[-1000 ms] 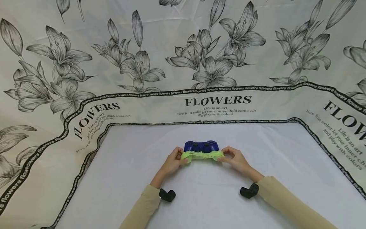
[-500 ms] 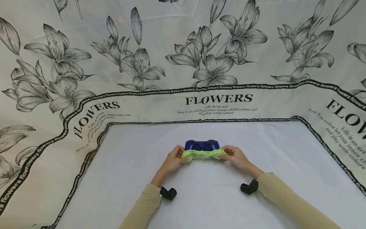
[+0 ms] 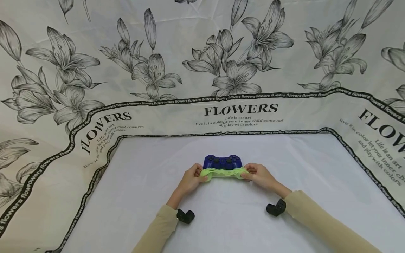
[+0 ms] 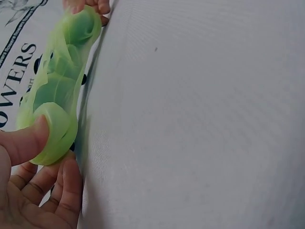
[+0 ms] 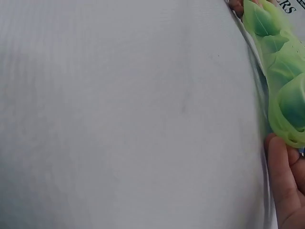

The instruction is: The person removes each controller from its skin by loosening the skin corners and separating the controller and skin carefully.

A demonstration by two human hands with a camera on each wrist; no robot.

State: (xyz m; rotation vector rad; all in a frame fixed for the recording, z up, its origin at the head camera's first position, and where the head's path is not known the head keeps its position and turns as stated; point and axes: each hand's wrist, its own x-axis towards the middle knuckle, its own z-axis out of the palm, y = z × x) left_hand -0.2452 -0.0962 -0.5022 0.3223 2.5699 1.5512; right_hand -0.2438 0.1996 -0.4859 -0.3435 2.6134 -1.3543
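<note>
A blue game controller (image 3: 222,161) shows at the middle of the table in the head view, its sticks and buttons facing up. Over its near side, across both grips, stretches a translucent lime-green silicone cover (image 3: 221,173). My left hand (image 3: 191,178) pinches the cover's left end, thumb on top and fingers beneath, as the left wrist view also shows on the cover (image 4: 59,90). At the other end my right hand (image 3: 260,175) pinches the cover between thumb and fingers. In the right wrist view the cover (image 5: 281,67) is partly cut off at the edge.
A white cloth covers the table (image 3: 227,218). Behind it hangs a flower-printed cloth (image 3: 158,119) with black lettering bands. A black wrist camera (image 3: 185,216) sits at the left cuff, another black camera (image 3: 276,207) at the right cuff.
The cover and both hands shift slightly, the cover's near edge changing shape a little over the grips. Both hands keep their pinch, and the controller stays in about the same place.
</note>
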